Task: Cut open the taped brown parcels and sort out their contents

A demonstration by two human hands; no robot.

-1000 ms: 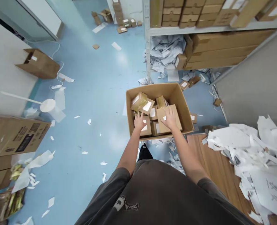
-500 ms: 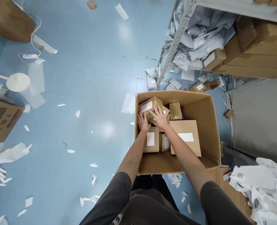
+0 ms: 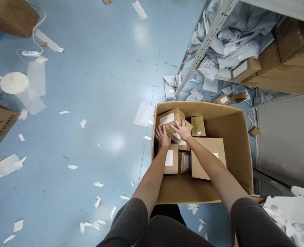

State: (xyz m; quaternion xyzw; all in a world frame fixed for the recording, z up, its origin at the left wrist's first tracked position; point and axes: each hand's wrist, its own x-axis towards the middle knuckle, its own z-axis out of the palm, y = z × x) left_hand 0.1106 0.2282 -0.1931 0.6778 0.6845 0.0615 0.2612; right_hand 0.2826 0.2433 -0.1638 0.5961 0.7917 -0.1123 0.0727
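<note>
A tilted cardboard parcel (image 3: 171, 115) with a white label lies in the far left corner of a large open carton (image 3: 234, 151). My left hand (image 3: 163, 137) presses its spread fingers against the parcel's near left side. At its near right edge, my right hand (image 3: 182, 130) grips with thumb and fingers. Underneath, another labelled parcel (image 3: 177, 137) is partly covered. Closer to me are a square parcel (image 3: 170, 167) and a narrow one (image 3: 184, 162). A bigger flat box (image 3: 206, 164) sits at right, partly behind my forearm, with a small taped box (image 3: 198, 125) beyond it.
A metal rack (image 3: 206, 44) at the upper right holds grey-white mailing bags (image 3: 234, 37) and cartons. White paper (image 3: 293, 212) is heaped at lower right. Paper scraps (image 3: 92, 224) litter the blue floor, and a white cable (image 3: 42, 20) runs at upper left.
The view has shifted, so the carton appears farther right and nearer. Both hands stay at the same parcel; more of the labelled parcels beneath it shows between my hands.
</note>
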